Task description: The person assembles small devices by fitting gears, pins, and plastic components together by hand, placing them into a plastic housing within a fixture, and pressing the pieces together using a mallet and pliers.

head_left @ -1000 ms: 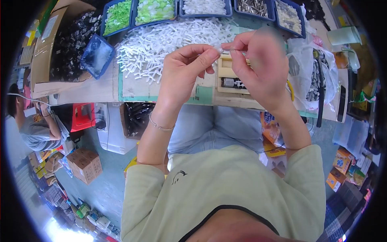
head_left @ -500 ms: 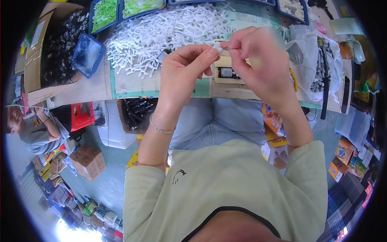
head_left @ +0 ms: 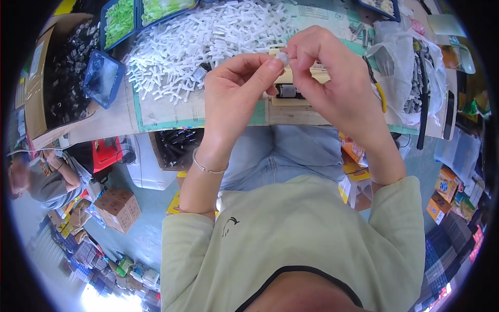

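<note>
Thumb and forefinger of my left hand pinch a small whitish plastic piece above the table. Right beside it, my right hand has its fingers closed at the piece's other side; what sits between those fingertips is too small to tell. Below both hands lies a cream-coloured fixture with a black and silver part set in it, partly covered by my right hand. A large heap of white plastic parts spreads behind and left of my left hand.
Green parts fill blue trays at the back left. A blue tray leans by a carton of black parts. Yellow-handled pliers and a plastic bag of metal parts lie right. Another person sits far left.
The view has shifted slightly. My right hand's fingertips have moved a little up and closer to the whitish piece; my left hand keeps its pinch.
</note>
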Demonstrator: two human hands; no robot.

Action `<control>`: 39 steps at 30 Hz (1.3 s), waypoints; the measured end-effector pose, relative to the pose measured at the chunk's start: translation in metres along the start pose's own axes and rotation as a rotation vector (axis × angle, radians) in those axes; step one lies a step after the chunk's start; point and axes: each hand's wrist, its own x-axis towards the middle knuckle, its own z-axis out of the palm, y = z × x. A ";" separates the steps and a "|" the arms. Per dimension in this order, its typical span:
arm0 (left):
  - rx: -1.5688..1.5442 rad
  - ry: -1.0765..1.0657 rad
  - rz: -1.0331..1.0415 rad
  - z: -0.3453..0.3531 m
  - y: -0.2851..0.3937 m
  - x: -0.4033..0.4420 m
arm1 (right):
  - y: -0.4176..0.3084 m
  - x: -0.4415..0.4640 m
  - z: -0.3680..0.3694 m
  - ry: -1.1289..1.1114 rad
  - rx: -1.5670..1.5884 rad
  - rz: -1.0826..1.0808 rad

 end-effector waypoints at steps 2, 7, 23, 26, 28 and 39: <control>0.084 0.058 0.190 0.011 -0.004 -0.003 | 0.001 -0.002 -0.002 0.002 0.066 0.057; 0.892 -0.091 1.142 -0.005 -0.008 0.006 | -0.002 -0.008 -0.018 -0.171 0.681 0.529; -0.040 -0.194 0.534 0.022 -0.027 -0.017 | -0.017 -0.039 -0.030 0.018 -0.154 -0.016; 0.036 -0.151 0.439 0.024 -0.030 -0.020 | -0.009 -0.045 -0.026 0.006 -0.239 -0.012; 0.391 -0.036 0.572 0.021 -0.039 -0.020 | 0.002 -0.054 -0.025 0.016 -0.261 0.005; 1.250 -0.047 1.030 0.010 -0.061 -0.015 | 0.024 -0.055 -0.029 -0.288 -0.460 0.014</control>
